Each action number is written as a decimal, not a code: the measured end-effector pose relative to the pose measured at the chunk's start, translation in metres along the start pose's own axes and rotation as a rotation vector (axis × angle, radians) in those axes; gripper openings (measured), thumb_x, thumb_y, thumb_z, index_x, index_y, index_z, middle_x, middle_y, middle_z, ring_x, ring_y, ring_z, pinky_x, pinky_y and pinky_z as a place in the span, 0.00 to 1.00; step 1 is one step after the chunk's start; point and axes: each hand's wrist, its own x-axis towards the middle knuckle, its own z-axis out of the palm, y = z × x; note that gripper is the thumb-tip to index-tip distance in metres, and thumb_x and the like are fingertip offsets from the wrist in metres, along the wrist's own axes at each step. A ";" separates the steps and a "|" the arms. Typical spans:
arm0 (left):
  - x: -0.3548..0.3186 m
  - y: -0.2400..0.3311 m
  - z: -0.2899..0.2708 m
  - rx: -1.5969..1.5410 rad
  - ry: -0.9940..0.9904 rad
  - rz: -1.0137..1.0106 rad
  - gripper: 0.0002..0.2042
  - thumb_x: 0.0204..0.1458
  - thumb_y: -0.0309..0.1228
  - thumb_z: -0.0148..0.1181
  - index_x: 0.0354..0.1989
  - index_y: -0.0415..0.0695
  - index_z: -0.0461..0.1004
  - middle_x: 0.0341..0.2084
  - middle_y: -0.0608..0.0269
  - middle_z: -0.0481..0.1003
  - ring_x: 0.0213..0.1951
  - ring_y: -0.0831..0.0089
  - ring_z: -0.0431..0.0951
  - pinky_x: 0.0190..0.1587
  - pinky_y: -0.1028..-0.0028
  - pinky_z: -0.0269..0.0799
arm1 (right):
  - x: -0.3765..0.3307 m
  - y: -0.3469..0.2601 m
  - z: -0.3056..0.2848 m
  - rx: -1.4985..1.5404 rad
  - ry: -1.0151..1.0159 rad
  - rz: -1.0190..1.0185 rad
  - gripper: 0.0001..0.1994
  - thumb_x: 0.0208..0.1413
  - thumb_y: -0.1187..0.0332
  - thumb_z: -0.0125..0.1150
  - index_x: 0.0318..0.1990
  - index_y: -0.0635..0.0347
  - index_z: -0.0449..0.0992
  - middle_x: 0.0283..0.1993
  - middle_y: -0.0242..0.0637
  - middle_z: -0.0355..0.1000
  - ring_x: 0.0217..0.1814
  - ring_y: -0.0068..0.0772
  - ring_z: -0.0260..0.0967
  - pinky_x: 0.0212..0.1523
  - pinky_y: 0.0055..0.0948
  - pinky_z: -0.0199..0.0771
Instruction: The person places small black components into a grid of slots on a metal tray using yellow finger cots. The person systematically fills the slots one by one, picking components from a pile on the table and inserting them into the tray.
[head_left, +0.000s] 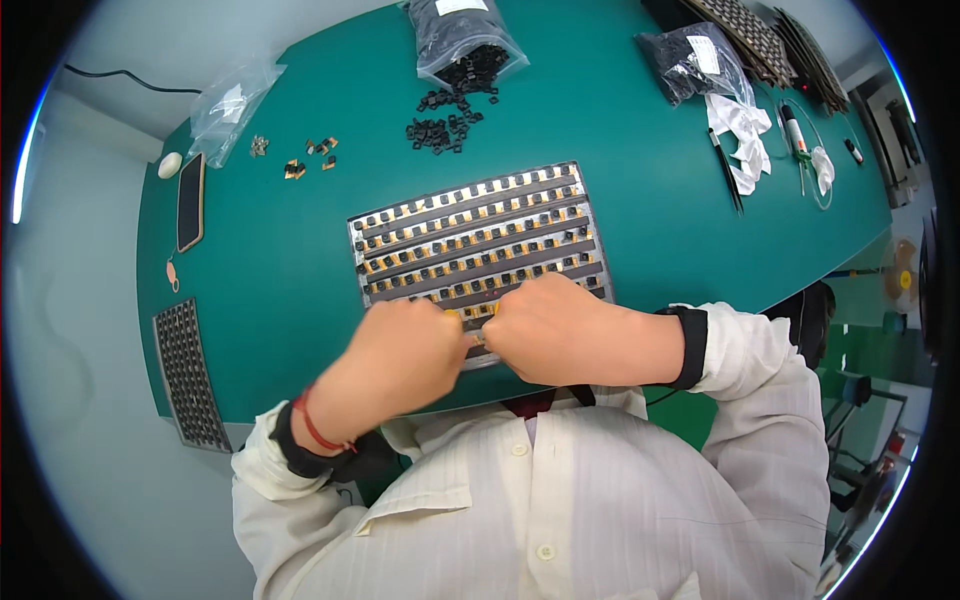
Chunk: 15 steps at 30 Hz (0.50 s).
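A tray (466, 212) with rows of small black square parts on orange tabs lies tilted slightly on the table before me. My left hand (415, 345) is closed over its near edge, knuckles up. Close beside it, my right hand (560, 328) is closed too, and the two hands almost meet at the thumbs. Whatever the fingertips pinch is hidden or too small to name. Both hands cover part of the tray's nearest rows.
Beyond the tray, loose black pieces (437, 134) spill from a clear bag (455, 40). A phone (190, 203) and a second tray (190, 375) lie left. On the right are tweezers (726, 172), crumpled white tissue (745, 140), another bag (690, 62) and stacked trays (745, 40).
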 end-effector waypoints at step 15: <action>0.118 -0.109 -0.025 -0.343 0.547 -0.317 0.17 0.44 0.33 0.74 0.34 0.29 0.80 0.23 0.48 0.80 0.26 0.62 0.82 0.33 0.69 0.77 | 0.055 0.111 -0.076 0.202 0.298 0.388 0.13 0.49 0.66 0.71 0.37 0.69 0.82 0.36 0.52 0.79 0.41 0.47 0.79 0.42 0.40 0.79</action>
